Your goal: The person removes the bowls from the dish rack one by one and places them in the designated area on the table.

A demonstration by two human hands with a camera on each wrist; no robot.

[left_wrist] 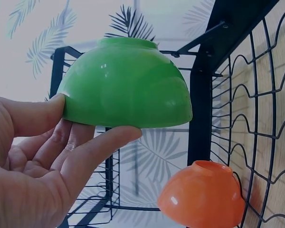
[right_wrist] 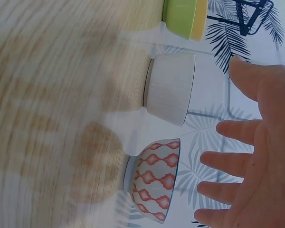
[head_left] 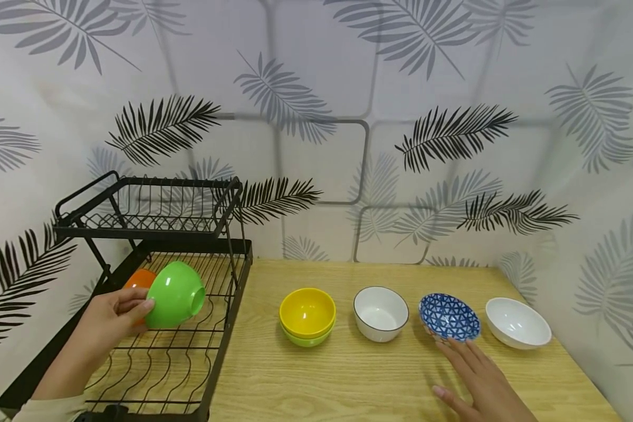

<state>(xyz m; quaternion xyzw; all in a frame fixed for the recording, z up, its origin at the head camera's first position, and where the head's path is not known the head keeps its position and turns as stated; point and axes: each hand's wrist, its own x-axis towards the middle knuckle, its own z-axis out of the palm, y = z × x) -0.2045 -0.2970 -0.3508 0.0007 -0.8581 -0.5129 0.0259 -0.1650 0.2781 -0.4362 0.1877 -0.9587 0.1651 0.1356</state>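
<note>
My left hand (head_left: 108,328) pinches a bright green bowl (head_left: 175,295) by its rim, thumb on one side and fingers on the other. The bowl is tipped on its side above the lower tier of a black dish rack (head_left: 224,328). Behind it an orange bowl (left_wrist: 204,194) rests on the rack's wires, partly hidden in the head view. On the right, my right hand (head_left: 477,381) is held with fingers extended and nothing in it. Nearest to it is a bowl (head_left: 450,317) with a blue patterned inside; its outside (right_wrist: 154,180) shows red shapes on white.
On the wooden table (head_left: 316,387) stand a yellow bowl (head_left: 307,313) nested in a light green bowl (head_left: 308,340), a white dark-rimmed bowl (head_left: 381,313) and a plain white bowl (head_left: 518,323). The rack's upper tier (head_left: 153,220) overhangs the back of its lower tier.
</note>
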